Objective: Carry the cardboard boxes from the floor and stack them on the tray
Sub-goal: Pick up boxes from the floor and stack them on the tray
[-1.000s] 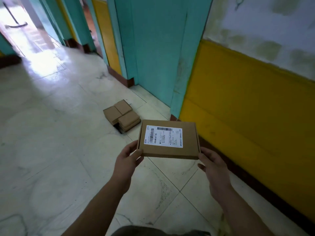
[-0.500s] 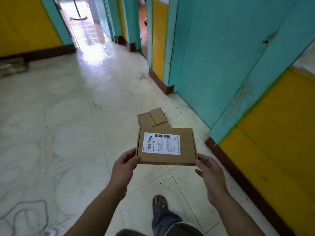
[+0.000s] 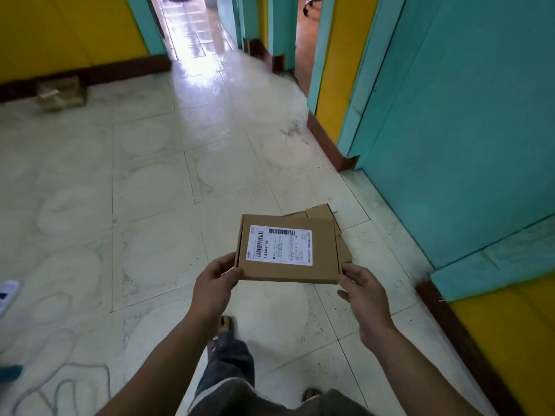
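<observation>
I hold a flat cardboard box with a white barcode label level in front of me, above the floor. My left hand grips its near left corner and my right hand grips its near right corner. Behind and under the held box lies a small pile of flat cardboard boxes on the floor, mostly hidden by it. No tray is in view.
A teal door and yellow wall run along the right. Another cardboard box sits against the far left wall. A cable lies on the tiles at lower left. My legs and sandalled feet are below the box.
The view has swung left and moved closer to the floor pile, which now lies mostly behind the held box. Both hands keep the same grip.
</observation>
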